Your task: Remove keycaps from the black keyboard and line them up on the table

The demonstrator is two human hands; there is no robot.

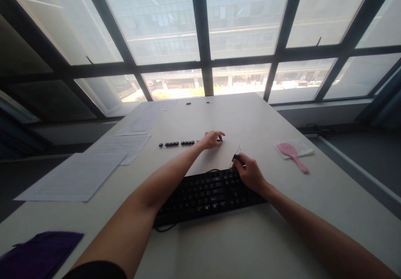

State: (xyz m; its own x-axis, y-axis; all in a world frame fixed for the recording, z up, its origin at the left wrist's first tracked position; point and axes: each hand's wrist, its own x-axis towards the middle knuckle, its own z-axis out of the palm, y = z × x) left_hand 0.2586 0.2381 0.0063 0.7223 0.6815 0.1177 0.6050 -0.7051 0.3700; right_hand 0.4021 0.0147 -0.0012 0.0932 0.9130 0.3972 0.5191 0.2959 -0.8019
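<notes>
Stretched over the keyboard, my left hand (213,139) rests low at the table with its thumb and a finger curled together around a small black keycap (219,140). A row of loose black keycaps (172,144) lies to its left, set in small groups; part of the row is hidden behind the hand. My right hand (250,172) grips a small black tool with thin metal wires (237,157) above the keyboard's upper right part. One wire end points up, another down toward the keys. The black keyboard (203,195) lies slightly slanted, partly covered by my left forearm.
Printed papers (75,176) spread along the table's left side. A pink hairbrush (293,155) lies on a clear plastic wrapper (305,148) at the right. Purple cloth (40,252) is at the near left. The white table (233,112) reaches toward large windows.
</notes>
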